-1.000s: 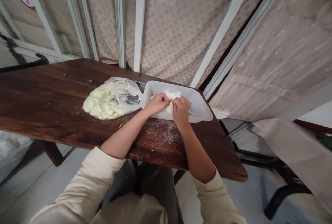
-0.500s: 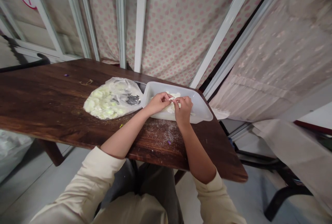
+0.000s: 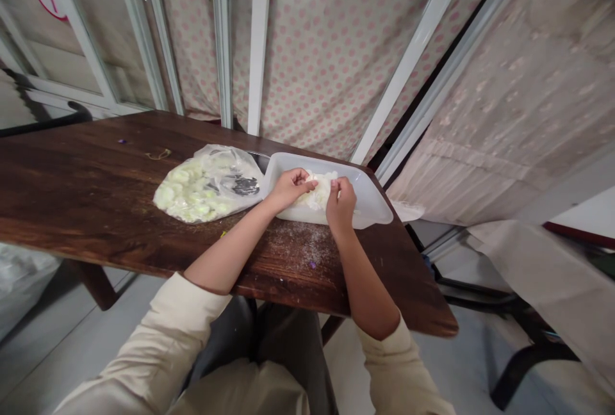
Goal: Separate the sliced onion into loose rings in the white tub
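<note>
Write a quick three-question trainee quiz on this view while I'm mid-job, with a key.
1. True or false: the left hand and right hand are apart from each other.
2. What lies just left of the pale tray in the picture? A) a glass bottle B) a clear plastic bag C) a folded towel
3. Fill in: the curtain behind the table is patterned with pink ____.

Key: 1 true; 2 B; 3 dots.

A dark brown wooden table [image 3: 81,191] carries a clear plastic bag [image 3: 220,168] of pale green pieces [image 3: 179,194], with a whitish tub [image 3: 372,200] just beside it on the right; a thin strand [image 3: 158,156] and a purple scrap [image 3: 122,141] lie farther left, and white crumbs [image 3: 307,245] dot the near side
</note>
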A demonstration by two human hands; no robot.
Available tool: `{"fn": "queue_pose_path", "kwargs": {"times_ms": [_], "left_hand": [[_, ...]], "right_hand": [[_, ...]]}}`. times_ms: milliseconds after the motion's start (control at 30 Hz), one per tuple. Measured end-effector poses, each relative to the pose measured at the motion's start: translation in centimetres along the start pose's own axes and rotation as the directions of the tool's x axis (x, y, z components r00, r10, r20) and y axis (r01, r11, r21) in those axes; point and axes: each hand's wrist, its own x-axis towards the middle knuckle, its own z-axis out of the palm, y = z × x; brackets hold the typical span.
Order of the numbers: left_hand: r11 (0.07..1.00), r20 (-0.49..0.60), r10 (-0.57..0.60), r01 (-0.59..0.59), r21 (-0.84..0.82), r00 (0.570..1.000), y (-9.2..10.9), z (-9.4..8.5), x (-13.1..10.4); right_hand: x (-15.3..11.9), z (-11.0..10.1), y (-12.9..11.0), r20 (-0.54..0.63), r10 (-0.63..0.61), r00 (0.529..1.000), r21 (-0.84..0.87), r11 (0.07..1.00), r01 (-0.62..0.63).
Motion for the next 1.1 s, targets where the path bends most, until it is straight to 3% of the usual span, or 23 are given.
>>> {"fn": "queue_pose_path", "kwargs": {"times_ms": [133,200,400,633,867,1100], "left_hand": [[1.0,0.058,-0.028,0.028,-0.006,0.998,0.1,0.0,-0.1],[1.0,0.072,-0.022,0.021,0.012,0.997,0.0,0.0,0.0],[0.999,0.153,0.023,-0.03,0.045,0.988,-0.6,-0.1,0.2],[0.994,0.186,0.02,-0.04,0.106,0.982,-0.9,-0.2,0.2],[0.989,0.091,-0.035,0.022,0.144,0.995,-0.4,0.1,-0.1],[0.976,0.042,-0.023,0.013,0.216,0.999,-0.9,0.2,0.1]], "right_hand": [[0.2,0.1,0.4,-0.078,0.146,0.986,0.104,0.985,-0.137],[0.2,0.1,0.2,-0.062,0.105,0.992,0.08,0.992,-0.1],[0.2,-0.3,-0.5,0.135,-0.067,0.989,0.064,0.996,0.058],[0.1,-0.1,-0.4,0.118,-0.052,0.992,-0.003,0.999,0.053],[-0.5,0.2,-0.7,0.109,-0.116,0.987,-0.24,0.961,0.14],[-0.6,0.2,-0.9,0.123,-0.151,0.981,-0.299,0.937,0.182]]}}
